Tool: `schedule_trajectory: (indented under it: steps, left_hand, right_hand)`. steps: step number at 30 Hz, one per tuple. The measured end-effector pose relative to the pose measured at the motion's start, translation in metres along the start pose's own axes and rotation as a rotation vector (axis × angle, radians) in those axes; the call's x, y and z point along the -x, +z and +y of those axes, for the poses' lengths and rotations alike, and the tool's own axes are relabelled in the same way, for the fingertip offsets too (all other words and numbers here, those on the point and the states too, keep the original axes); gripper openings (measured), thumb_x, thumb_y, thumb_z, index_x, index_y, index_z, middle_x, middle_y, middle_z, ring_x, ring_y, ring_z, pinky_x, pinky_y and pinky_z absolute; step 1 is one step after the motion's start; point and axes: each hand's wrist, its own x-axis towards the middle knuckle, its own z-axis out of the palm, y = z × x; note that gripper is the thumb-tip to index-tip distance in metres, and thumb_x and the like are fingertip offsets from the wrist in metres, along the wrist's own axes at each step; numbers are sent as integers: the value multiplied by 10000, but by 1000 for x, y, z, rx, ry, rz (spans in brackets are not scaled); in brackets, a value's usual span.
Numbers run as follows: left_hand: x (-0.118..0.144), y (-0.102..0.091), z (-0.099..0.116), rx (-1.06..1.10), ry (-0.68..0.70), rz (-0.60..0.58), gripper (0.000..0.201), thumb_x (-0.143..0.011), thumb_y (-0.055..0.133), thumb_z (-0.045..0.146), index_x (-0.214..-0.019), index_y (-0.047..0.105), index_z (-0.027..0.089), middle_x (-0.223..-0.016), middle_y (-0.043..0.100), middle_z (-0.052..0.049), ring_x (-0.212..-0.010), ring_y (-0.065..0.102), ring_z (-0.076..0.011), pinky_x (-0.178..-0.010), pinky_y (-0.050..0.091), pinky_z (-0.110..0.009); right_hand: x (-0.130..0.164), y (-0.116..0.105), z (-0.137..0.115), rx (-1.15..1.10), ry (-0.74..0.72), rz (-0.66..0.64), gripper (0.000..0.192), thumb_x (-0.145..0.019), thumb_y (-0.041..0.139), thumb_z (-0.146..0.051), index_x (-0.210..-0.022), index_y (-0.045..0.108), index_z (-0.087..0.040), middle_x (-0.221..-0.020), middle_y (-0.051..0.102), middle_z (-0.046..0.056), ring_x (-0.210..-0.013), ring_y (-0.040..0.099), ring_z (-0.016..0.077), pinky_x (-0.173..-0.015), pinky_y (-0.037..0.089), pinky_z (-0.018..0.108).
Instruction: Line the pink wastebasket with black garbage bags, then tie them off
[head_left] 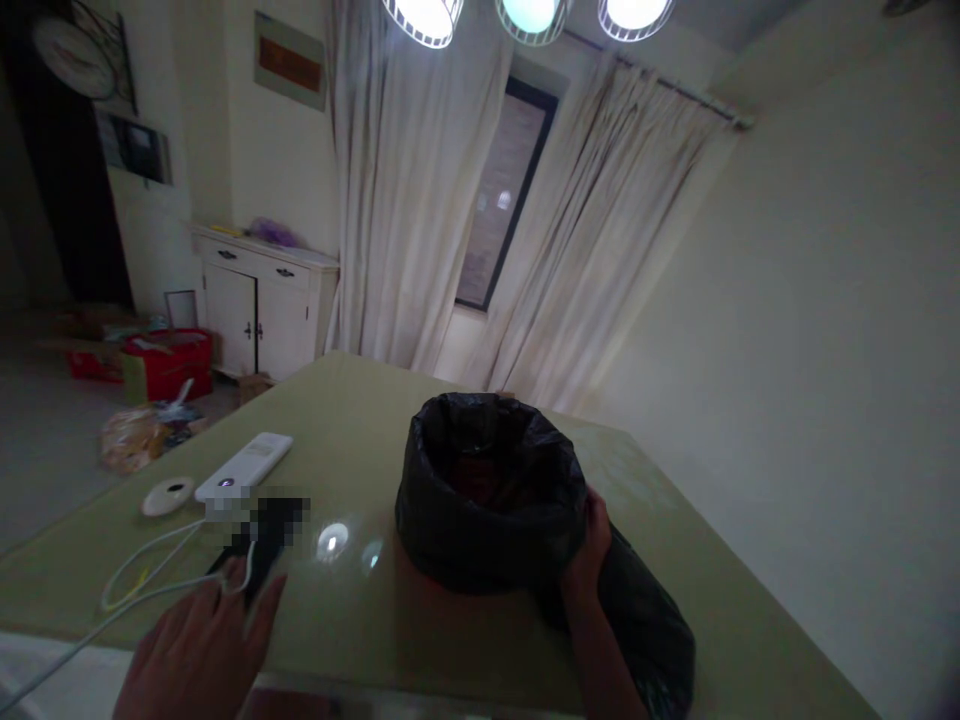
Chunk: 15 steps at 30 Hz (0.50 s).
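A black garbage bag [487, 545] lines a round container on the table, its edge folded down over the outside. A hint of red shows inside and along the base. My right hand [589, 550] grips the right side of the bag-covered container, its fingers partly hidden behind it. Loose black plastic [652, 620] trails beside my right forearm. At the lower left, my left hand [206, 635] is open, fingers stretched over a white cable [142, 597]. Its fingertips reach a dark flat object [262, 550], partly blurred out, that looks like a phone.
On the green-topped table [352, 430] lie a white power bank [247, 465] and a round white object [166, 496]. A white cabinet [262, 300], red bags [176, 362] and a plastic bag [135, 440] stand beyond the left edge. Curtains [420, 200] hang behind.
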Motion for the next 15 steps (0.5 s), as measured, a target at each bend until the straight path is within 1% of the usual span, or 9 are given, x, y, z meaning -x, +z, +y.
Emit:
schedule_trajectory:
  steps: [3, 5, 6, 7, 8, 9, 11, 13, 15]
  left_hand:
    - [8, -3, 33, 15, 206, 56, 410, -900, 503, 250, -1083, 827, 422, -1224, 845, -38, -1173, 774, -404, -949, 657, -657]
    - [-9, -15, 69, 119, 310, 82, 402, -965, 558, 194, -1217, 806, 386, -1339, 818, -42, -1236, 768, -332, -1054, 646, -548]
    - [-23, -23, 89, 186, 325, 143, 389, -999, 579, 195, -1288, 777, 363, -1333, 818, -51, -1228, 772, -305, -1066, 641, -500]
    - [-40, -31, 108, 249, 318, 229, 383, -1019, 628, 234, -1372, 736, 337, -1322, 814, -73, -1211, 775, -293, -1062, 638, -467]
    - [-58, -38, 125, 298, 333, 258, 447, -1028, 673, 282, -1475, 673, 314, -1391, 785, -100, -1262, 755, -298, -1088, 622, -461]
    - [-76, -44, 140, 325, 373, 251, 553, -1035, 700, 335, -1575, 591, 287, -1503, 723, -131, -1352, 710, -313, -1139, 593, -475]
    - [-108, -49, 162, 336, 496, 212, 682, -1042, 712, 434, -1663, 496, 250, -1638, 617, -163, -1494, 607, -341, -1227, 525, -517]
    - [-130, -47, 174, 345, 569, 159, 597, -1064, 681, 448, -1610, 553, 243, -1632, 625, -147, -1533, 568, -341, -1289, 458, -555]
    - [-142, -40, 183, 399, 568, 144, 380, -1090, 639, 405, -1428, 674, 234, -1507, 713, -124, -1486, 606, -318, -1307, 438, -560]
  right_hand:
    - [-31, -11, -28, 58, -2, 91, 566, -914, 498, -529, -1254, 740, -147, -1301, 767, 171, -1045, 682, 276, -936, 538, 409]
    - [-55, -13, -47, 71, -36, 83, 622, -922, 475, -600, -1221, 756, -132, -1257, 779, 181, -939, 661, 250, -862, 533, 392]
    - [-66, -12, -55, 67, -50, 20, 667, -918, 477, -657, -1202, 764, -127, -1226, 786, 186, -909, 662, 246, -837, 534, 388]
    - [-75, -10, -64, 75, -59, -85, 708, -900, 500, -711, -1190, 774, -125, -1196, 794, 187, -894, 672, 248, -823, 538, 387]
    - [-83, -6, -72, 107, -69, -213, 731, -872, 547, -745, -1184, 786, -129, -1165, 801, 181, -885, 688, 252, -816, 544, 388]
    - [-89, -3, -79, 169, -82, -343, 725, -840, 613, -747, -1187, 799, -139, -1127, 809, 166, -877, 702, 256, -814, 546, 387]
    - [-95, 3, -91, 374, -132, -542, 635, -810, 738, -654, -1218, 816, -174, -999, 812, 106, -839, 712, 252, -805, 535, 373]
    - [-96, 6, -103, 648, -218, -611, 457, -862, 765, -517, -1202, 831, -219, -893, 788, 63, -827, 708, 245, -784, 499, 350]
    - [-95, 5, -114, 925, -310, -574, 252, -958, 705, -403, -1083, 841, -232, -912, 778, 80, -857, 705, 247, -752, 450, 337]
